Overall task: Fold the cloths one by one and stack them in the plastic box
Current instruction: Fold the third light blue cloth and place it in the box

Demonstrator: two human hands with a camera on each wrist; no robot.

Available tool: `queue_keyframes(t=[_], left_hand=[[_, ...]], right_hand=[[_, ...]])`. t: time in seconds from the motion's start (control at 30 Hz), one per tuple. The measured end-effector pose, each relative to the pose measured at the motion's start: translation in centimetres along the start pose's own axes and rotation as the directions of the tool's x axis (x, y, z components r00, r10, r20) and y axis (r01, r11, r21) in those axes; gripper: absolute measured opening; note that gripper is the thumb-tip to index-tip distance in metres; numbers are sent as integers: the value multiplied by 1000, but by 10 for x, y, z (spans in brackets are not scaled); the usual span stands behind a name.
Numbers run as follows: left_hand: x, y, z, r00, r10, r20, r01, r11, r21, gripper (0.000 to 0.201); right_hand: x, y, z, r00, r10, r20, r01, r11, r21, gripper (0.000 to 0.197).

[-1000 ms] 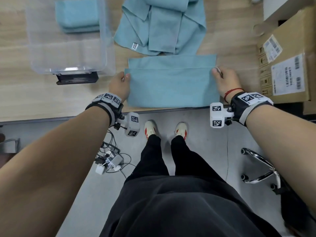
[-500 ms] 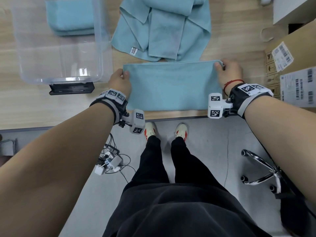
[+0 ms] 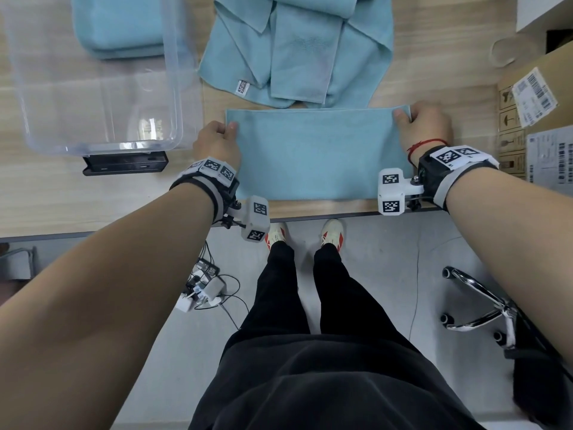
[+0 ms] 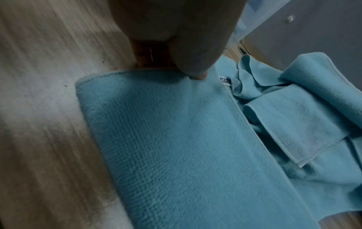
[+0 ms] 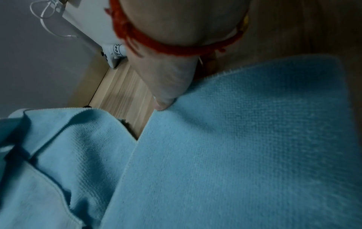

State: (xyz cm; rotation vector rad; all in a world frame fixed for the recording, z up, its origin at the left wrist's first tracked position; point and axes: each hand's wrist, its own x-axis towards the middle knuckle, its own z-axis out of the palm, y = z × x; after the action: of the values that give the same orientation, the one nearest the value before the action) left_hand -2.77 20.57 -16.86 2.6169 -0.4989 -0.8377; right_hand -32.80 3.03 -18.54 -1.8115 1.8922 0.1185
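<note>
**Head view: both hands at the far corners of a half-folded cloth**

Head view showed your left hand point(image 3: 217, 141) and right hand point(image 3: 424, 128) each pinching a far corner of the blue cloth point(image 3: 316, 156), thumb on top and fingers curled at the edge. That cloth lay flat as a wide rectangle on the bench point(image 3: 93, 197), close to its near edge, apparently already doubled over once. From the left wrist camera your thumb point(image 4: 197, 74) pressed right at the hemmed edge.

To do this step well, you probably needed to check that the top layer's hem sat square over the one beneath before letting go, then smooth outward so no air stayed trapped. For the next fold, bringing one short end across to the other would likely give a size matching the folded cloths point(image 3: 121, 29) already lying in the clear plastic box point(image 3: 173, 88) to your left.

Just beyond your cloth sat the pile of unfolded cloths point(image 3: 297, 51), nearly touching its far edge, so you had to lift cleanly to avoid dragging them. Cardboard boxes point(image 3: 533, 119) stood at your right, a black device point(image 3: 124, 162) lay before the plastic box, and a chair base point(image 3: 477, 308) and cables point(image 3: 207, 293) were on the grey floor.
</note>
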Motion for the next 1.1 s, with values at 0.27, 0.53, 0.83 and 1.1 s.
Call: queue_keyframes(t=[0.27,0.53,0.83,1.1], left_hand=[[-17,11,-1,999,43,-7,-43,999,17,41],[-62,18,19,930,367,-20,-335,868,365,58],[-106,15,70,739,513,437,-668,644,373,60],[-122,45,84,657,585,476,-745,600,292,56]], right_hand=[[-21,12,-4,999,43,-28,-38,987,153,60],[-56,24,5,983,54,173,-58,998,14,59],[-74,59,-4,968,24,248,-153,845,513,32],[-83,82,-11,977,-37,209,-68,879,472,21]])
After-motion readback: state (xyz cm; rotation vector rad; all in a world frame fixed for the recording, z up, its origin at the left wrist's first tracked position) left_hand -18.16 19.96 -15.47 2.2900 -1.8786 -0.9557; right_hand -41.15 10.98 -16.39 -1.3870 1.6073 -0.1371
